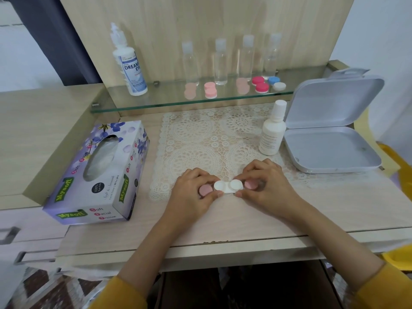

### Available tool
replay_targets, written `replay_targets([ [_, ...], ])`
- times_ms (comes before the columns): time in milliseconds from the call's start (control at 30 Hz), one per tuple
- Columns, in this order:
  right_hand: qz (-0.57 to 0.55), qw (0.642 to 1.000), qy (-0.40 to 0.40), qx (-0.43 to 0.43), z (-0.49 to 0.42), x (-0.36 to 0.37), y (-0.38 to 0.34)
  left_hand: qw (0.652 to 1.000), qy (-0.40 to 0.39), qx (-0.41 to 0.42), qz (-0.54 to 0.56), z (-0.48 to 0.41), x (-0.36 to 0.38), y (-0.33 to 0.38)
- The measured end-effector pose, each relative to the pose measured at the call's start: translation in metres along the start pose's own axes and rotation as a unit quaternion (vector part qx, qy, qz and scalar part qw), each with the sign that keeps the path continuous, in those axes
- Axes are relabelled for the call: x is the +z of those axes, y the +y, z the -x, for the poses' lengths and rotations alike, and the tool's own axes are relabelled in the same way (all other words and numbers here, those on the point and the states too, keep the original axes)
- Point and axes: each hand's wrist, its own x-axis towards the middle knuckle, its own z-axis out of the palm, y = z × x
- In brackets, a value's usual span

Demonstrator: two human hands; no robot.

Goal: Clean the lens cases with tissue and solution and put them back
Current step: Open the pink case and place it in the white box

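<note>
A white double-well lens case (227,186) lies at the front edge of the lace mat, both wells uncovered. My left hand (191,197) holds a pink cap (205,189) beside the left well, its thumb against the case. My right hand (267,188) holds the other pink cap (250,184) by the right well and pinches the case's right end. On the glass shelf stand more lens cases: a light pink one (210,89), a red-pink one (260,84) and a blue and white one (276,83). A tissue box (98,172) is at the left. A small white solution bottle (272,130) stands at the mat's right.
A large solution bottle (129,63) and several clear travel bottles (221,62) stand on the glass shelf (156,103). An open grey hinged box (330,143) sits at the right. The lace mat (200,139) covers the middle of the wooden desk (223,219).
</note>
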Motion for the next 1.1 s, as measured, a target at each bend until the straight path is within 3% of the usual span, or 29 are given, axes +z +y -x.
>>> replay_targets([
  [667, -0.058, 0.996, 0.063, 0.026, 0.013, -0.042, -0.002, 0.996, 0.010, -0.087, -0.001, -0.012, -0.005, 0.010],
  [800, -0.037, 0.992, 0.100, 0.066, 0.021, -0.068, 0.009, 0.999, 0.015, -0.038, -0.010, -0.029, 0.011, 0.031],
  [1100, 0.033, 0.967, 0.200, 0.157, 0.033, -0.134, 0.053, 0.995, -0.071, 0.063, -0.043, -0.050, 0.079, 0.074],
])
